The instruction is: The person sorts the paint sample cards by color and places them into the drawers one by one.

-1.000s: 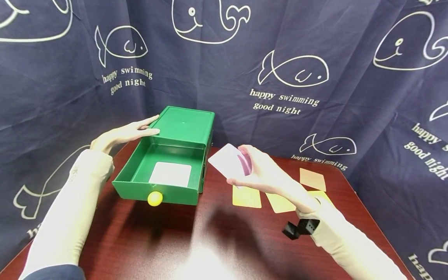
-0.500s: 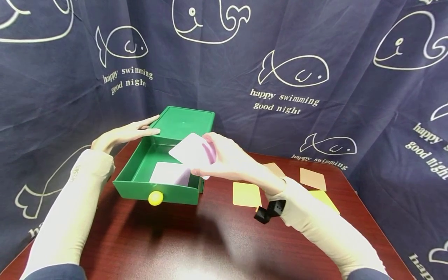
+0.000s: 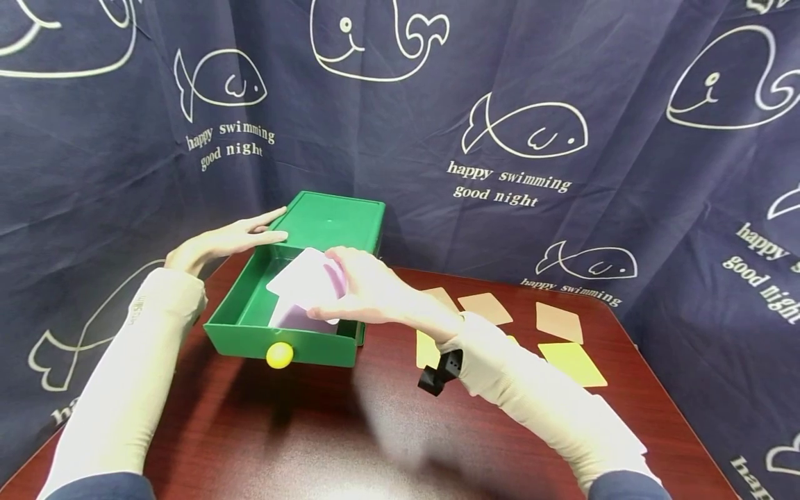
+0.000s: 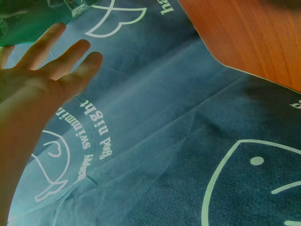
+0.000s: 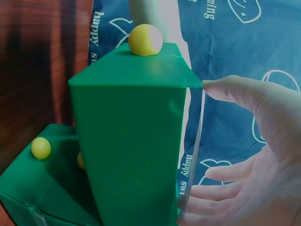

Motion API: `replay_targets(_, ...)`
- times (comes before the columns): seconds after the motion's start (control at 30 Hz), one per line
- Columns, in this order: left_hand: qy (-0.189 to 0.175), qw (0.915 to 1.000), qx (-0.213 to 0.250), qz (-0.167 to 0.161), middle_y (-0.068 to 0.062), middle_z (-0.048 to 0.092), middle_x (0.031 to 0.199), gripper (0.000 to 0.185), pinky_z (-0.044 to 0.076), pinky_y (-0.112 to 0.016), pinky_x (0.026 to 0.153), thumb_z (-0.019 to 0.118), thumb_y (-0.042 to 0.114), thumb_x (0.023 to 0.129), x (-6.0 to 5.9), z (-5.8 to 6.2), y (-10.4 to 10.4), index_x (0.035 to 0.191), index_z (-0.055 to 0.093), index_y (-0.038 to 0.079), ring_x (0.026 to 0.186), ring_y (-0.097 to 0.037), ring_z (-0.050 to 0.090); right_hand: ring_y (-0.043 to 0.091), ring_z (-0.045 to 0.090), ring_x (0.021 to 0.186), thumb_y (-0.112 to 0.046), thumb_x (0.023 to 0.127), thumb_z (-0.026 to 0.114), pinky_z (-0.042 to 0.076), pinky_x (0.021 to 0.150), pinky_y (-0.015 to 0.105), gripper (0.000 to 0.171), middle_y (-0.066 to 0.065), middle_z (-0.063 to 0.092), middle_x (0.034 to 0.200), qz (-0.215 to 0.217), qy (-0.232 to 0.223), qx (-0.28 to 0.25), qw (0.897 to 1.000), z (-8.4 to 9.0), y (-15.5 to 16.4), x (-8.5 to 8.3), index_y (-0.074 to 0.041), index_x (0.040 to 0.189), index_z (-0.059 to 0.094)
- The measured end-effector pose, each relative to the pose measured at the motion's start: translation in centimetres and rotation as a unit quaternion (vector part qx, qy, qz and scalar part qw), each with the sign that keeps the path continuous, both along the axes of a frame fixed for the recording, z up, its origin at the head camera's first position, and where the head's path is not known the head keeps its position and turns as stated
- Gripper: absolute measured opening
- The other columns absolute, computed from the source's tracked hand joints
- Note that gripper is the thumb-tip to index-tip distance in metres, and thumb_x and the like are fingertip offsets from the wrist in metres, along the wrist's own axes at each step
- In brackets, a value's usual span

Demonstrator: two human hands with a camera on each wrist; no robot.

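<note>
A green box (image 3: 331,222) stands at the table's back left, its top drawer (image 3: 246,333) pulled out, with a yellow knob (image 3: 279,355). My right hand (image 3: 356,288) holds a pale purple card (image 3: 307,279) by its edges, tilted over the open drawer. Another pale card (image 3: 294,318) lies on the drawer floor beneath it. My left hand (image 3: 225,239) rests flat with straight fingers against the box's left top edge. The right wrist view shows the card (image 5: 196,146) edge-on between thumb and fingers, beside the drawer's front (image 5: 136,141).
Several tan and yellow cards lie on the dark wooden table (image 3: 312,430) to the right, among them a yellow one (image 3: 571,362) and a tan one (image 3: 558,322). A navy curtain with whale prints (image 3: 525,132) hangs close behind and around the table.
My right hand has carried the purple card leftward from above the table to over the open drawer. The left hand has stayed on the box.
</note>
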State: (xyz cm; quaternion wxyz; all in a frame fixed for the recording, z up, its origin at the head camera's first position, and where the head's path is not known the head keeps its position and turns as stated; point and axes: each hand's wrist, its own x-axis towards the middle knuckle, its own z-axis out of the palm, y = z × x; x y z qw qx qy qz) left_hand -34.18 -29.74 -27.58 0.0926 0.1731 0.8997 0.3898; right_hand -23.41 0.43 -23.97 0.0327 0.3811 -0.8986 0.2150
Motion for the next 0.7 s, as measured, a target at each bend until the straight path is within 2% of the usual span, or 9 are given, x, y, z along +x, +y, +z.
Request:
replay_targets(0.2, 0.002, 1.0000, -0.002, 0.001, -0.023, 0.029, 0.155, 0.073, 0.024, -0.053, 0.118, 0.049, 0.041, 0.099, 0.0, -0.1, -0.1, 0.157, 0.005, 0.028, 0.143, -0.035, 0.030, 0.014, 0.054, 0.086, -0.044, 0.075, 0.077, 0.047, 0.070, 0.021, 0.063, 0.001, 0.059, 0.096, 0.012, -0.008, 0.005, 1.000, -0.6, -0.6, -0.3, -0.008, 0.120, 0.053)
replay_targets(0.37, 0.000, 1.0000, 0.001, 0.000, -0.024, 0.029, 0.155, 0.073, 0.024, -0.054, 0.118, 0.049, 0.041, 0.100, 0.0, -0.3, -0.1, 0.157, 0.005, 0.028, 0.142, -0.036, 0.030, 0.015, 0.056, 0.087, -0.045, 0.075, 0.077, 0.047, 0.070, 0.021, 0.065, 0.002, 0.062, 0.097, 0.015, -0.013, 0.027, 0.999, -0.9, -1.2, -0.5, -0.006, 0.122, 0.054)
replay_targets(0.43, 0.000, 1.0000, 0.000, -0.002, -0.024, 0.029, 0.155, 0.073, 0.024, -0.054, 0.118, 0.048, 0.040, 0.100, -0.1, -0.4, -0.1, 0.157, 0.004, 0.028, 0.142, -0.036, 0.030, 0.016, 0.057, 0.092, -0.046, 0.076, 0.076, 0.049, 0.075, 0.023, 0.068, 0.003, 0.064, 0.104, 0.015, -0.012, 0.039, 0.999, -1.1, -1.3, -0.6, -0.006, 0.125, 0.054)
replay_targets(0.53, 0.004, 1.0000, -0.006, -0.002, -0.024, 0.029, 0.155, 0.073, 0.024, -0.054, 0.118, 0.048, 0.041, 0.100, -0.1, -0.3, -0.1, 0.157, 0.005, 0.028, 0.143, -0.036, 0.030, 0.020, 0.058, 0.108, -0.047, 0.078, 0.074, 0.050, 0.091, 0.029, 0.068, 0.006, 0.064, 0.119, 0.017, -0.011, 0.032, 0.999, -1.5, -1.1, -0.6, -0.007, 0.129, 0.055)
replay_targets(0.63, 0.010, 0.9999, -0.011, 0.003, -0.023, 0.029, 0.155, 0.073, 0.022, -0.054, 0.119, 0.049, 0.042, 0.099, -0.2, -0.2, -0.1, 0.157, 0.006, 0.028, 0.143, -0.036, 0.030, 0.020, 0.055, 0.121, -0.045, 0.081, 0.073, 0.044, 0.105, 0.033, 0.063, 0.005, 0.061, 0.130, 0.020, -0.011, -0.005, 1.000, -1.6, -0.3, -0.4, -0.009, 0.131, 0.056)
replay_targets(0.7, 0.010, 0.9999, -0.011, 0.006, -0.023, 0.029, 0.155, 0.073, 0.022, -0.055, 0.119, 0.050, 0.042, 0.099, -0.3, -0.2, -0.1, 0.157, 0.007, 0.029, 0.143, -0.036, 0.029, 0.019, 0.055, 0.121, -0.043, 0.082, 0.073, 0.044, 0.106, 0.032, 0.057, 0.002, 0.063, 0.127, 0.019, -0.006, -0.038, 0.999, -1.6, 0.6, -0.1, -0.012, 0.128, 0.059)
